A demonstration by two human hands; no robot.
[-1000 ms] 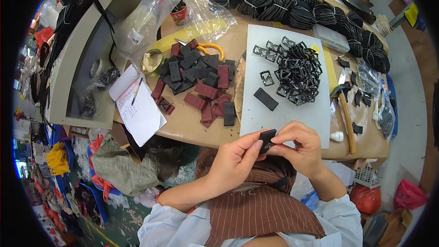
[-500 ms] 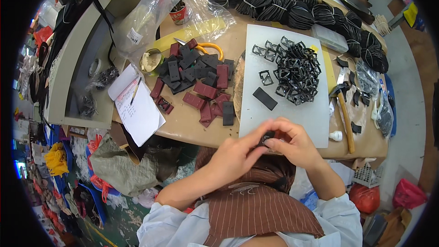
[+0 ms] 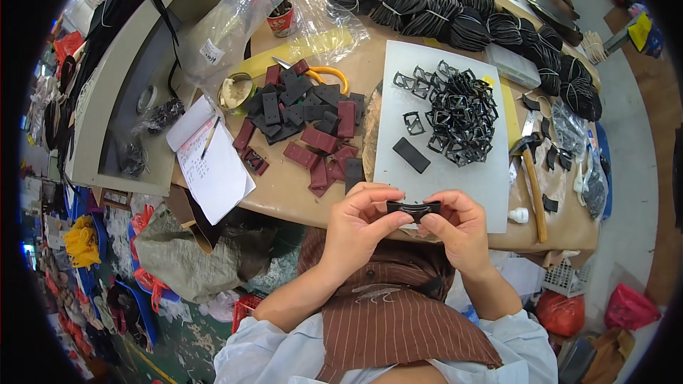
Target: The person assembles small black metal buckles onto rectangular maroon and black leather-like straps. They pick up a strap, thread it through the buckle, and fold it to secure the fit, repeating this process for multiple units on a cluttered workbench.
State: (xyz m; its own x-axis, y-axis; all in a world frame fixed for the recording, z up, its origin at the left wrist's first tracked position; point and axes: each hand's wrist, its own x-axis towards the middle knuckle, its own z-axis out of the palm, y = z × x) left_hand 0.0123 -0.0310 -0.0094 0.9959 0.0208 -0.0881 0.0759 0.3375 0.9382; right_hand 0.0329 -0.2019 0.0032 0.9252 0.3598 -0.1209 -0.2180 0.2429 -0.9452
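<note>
A small black leather strip (image 3: 413, 208) is pinched at both ends in front of me, slightly bowed. My left hand (image 3: 361, 226) grips its left end and my right hand (image 3: 459, 229) its right end, thumbs on the near side. Below it, a white board (image 3: 398, 183) bears a heap of black metal buckles (image 3: 462, 117). One buckle (image 3: 413, 123) and a black rectangular piece (image 3: 411, 155) lie apart from the heap. Left of the board are piled black leather pieces (image 3: 290, 103) and maroon leather pieces (image 3: 319, 139).
Orange-handled scissors (image 3: 329, 71) lie behind the leather pile, near an open tin (image 3: 236, 92). An open notebook (image 3: 217, 181) with a pen is on the left. A hammer (image 3: 533, 195) rests to the right. Bundled black cords (image 3: 430, 11) line the back.
My hands have moved from close together to either end of the black strip. It was mostly covered before and now shows lengthwise between them.
</note>
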